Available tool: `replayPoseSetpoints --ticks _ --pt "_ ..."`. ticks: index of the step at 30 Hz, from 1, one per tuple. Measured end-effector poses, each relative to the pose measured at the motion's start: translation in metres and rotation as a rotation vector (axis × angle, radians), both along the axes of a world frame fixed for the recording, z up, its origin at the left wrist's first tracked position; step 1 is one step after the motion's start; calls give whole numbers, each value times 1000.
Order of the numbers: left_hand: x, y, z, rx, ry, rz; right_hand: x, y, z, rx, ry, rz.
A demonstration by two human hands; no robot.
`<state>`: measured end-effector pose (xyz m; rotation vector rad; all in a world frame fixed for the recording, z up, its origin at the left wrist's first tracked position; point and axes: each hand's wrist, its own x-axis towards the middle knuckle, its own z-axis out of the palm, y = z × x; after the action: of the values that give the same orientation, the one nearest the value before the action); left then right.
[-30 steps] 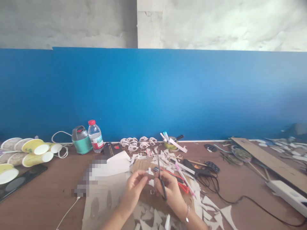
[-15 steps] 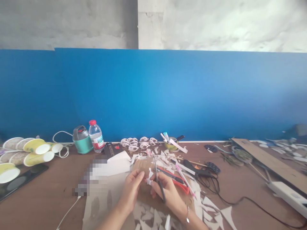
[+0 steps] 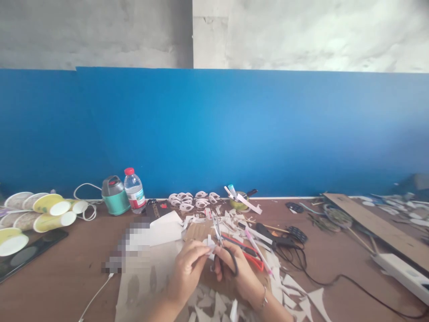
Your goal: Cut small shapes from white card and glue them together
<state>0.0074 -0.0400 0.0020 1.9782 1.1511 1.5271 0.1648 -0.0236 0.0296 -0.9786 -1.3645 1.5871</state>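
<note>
Left hand [image 3: 187, 266] has its thumb and fingertips closed in a pinch on a small white piece [image 3: 211, 244], which sits between the two hands, above the brown cardboard [image 3: 196, 231]. Half a second ago those fingertips were drawn a little further left; now they have come across toward the blades. Just right of the piece are the scissors [image 3: 220, 243], their blades pointing away from the person and visibly parted, where before they showed as little more than one thin line. Right hand [image 3: 244, 273] holds them, its fingers around the dark handle loops. With paper and opened blades brought so near each other, the work looks ready for a cut, though whether the edges already bite I cannot tell. Loose white offcuts [image 3: 219, 304] lie below, between the forearms. Further right, a red-handled tool [image 3: 256, 261], a pink pen [image 3: 258, 250] and a black corded tool [image 3: 279, 241] lie where they were, untouched.
</note>
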Motion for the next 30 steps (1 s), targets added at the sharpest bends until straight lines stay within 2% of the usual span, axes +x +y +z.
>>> replayPoseSetpoints --ticks 5,13,30 --pt "1 -1 0 4 13 21 0 1 -4 13 43 -22" --pt "7 -2 3 -187 -89 150 -2 3 -9 52 11 -74" --pt "4 5 -3 -59 275 192 -2 3 -21 243 -137 -86"
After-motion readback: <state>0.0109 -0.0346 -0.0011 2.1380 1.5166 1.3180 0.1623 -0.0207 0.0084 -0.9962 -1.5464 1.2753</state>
